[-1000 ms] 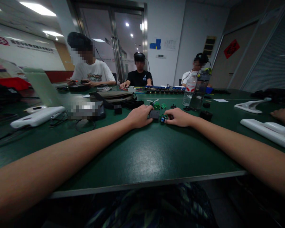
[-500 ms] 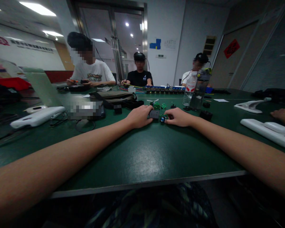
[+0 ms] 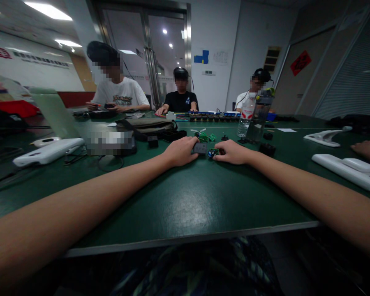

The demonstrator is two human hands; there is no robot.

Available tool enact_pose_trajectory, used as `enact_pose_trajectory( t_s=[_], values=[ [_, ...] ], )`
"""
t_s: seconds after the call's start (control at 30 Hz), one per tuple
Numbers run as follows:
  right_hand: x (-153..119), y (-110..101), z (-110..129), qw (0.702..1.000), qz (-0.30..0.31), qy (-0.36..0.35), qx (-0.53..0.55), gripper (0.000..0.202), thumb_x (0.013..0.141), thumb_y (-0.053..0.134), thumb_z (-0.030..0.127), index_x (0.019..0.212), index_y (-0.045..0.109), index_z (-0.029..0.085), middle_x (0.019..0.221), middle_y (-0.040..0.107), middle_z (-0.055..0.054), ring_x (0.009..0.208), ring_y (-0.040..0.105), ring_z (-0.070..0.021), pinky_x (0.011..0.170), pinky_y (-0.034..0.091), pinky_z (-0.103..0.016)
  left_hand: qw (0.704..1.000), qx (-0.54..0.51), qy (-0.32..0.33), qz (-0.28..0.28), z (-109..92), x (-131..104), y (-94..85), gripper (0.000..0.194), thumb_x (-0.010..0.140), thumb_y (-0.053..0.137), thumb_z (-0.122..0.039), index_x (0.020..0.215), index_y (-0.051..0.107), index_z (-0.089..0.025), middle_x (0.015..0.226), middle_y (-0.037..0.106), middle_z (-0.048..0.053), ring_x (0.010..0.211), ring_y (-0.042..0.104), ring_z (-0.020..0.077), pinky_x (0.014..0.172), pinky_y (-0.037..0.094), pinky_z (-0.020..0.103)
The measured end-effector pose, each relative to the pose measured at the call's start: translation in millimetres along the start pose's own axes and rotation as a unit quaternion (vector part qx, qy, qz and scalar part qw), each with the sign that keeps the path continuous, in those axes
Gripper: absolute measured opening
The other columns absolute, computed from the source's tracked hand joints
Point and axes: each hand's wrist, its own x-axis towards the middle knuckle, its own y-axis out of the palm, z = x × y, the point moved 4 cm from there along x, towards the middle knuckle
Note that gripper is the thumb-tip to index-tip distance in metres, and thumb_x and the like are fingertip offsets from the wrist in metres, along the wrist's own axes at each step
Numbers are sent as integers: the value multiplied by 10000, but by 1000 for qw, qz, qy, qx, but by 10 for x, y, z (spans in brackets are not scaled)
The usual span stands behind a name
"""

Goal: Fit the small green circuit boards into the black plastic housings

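Observation:
My left hand (image 3: 182, 151) grips a small dark grey box-shaped case (image 3: 200, 148) by its left side, low over the green table (image 3: 185, 197). Just to the right, my right hand (image 3: 233, 152) pinches a small green circuit board with blue parts (image 3: 213, 153). A narrow gap separates the case from the board. Behind them lie more green circuit boards (image 3: 203, 136) in a loose group. A small black piece (image 3: 224, 137) is beyond my right hand.
A black block (image 3: 153, 142) and a grey-brown bag (image 3: 146, 126) lie to the left. Clear bottle (image 3: 245, 119), dark tumbler (image 3: 259, 119) and black box (image 3: 267, 149) stand right. White devices (image 3: 51, 151) flank both sides. Several people sit around the table.
The circuit board in my right hand has turned slightly. My left hand and the case have hardly moved. Across the table, a person's hand has come down onto the tabletop.

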Motion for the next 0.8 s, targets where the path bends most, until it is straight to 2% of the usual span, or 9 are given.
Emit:
enact_pose_trajectory(
  t_s=[0.8],
  values=[
    [-1, 5, 5, 999, 19, 20, -16, 265, 866, 641, 381, 722, 590, 164, 698, 595, -14, 640, 509, -134, 622, 317, -249, 1000, 6, 4, 0, -4, -3, 8, 393, 885, 531, -375, 1224, 519, -175, 1174, 654, 111, 1099, 639, 268, 927, 516, 369]
  ],
)
